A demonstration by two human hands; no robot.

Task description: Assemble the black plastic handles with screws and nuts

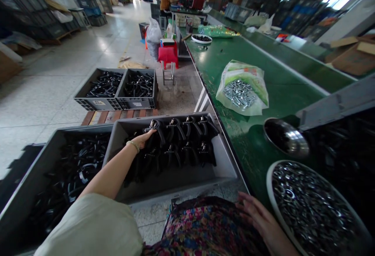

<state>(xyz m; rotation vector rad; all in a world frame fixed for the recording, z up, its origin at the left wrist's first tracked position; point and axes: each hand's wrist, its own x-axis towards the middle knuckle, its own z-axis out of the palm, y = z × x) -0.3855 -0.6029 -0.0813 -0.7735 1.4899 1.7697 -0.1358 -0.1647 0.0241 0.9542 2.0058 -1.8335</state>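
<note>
My left hand [144, 138] reaches into a grey crate [225, 158] and grips a black curved part [160, 133] with a silver bolt at its top. Similar black curved parts [187, 152] stand in two rows beside it in the same crate. My right hand [254, 211] is at the edge of the green workbench [249, 146], in front of the flowered apron, its fingers stretched and slightly apart with nothing in them. Close to it is a white-rimmed basin [271, 185] full of small shiny metal and black pieces.
Left of me stands a crate [55, 138] of loose black parts. Two more filled crates [137, 102] sit on a wooden pallet. The bench bears a bag of screws [240, 92], a steel bowl [299, 142] and a white dish [202, 42]. A person [166, 0] sits farther back.
</note>
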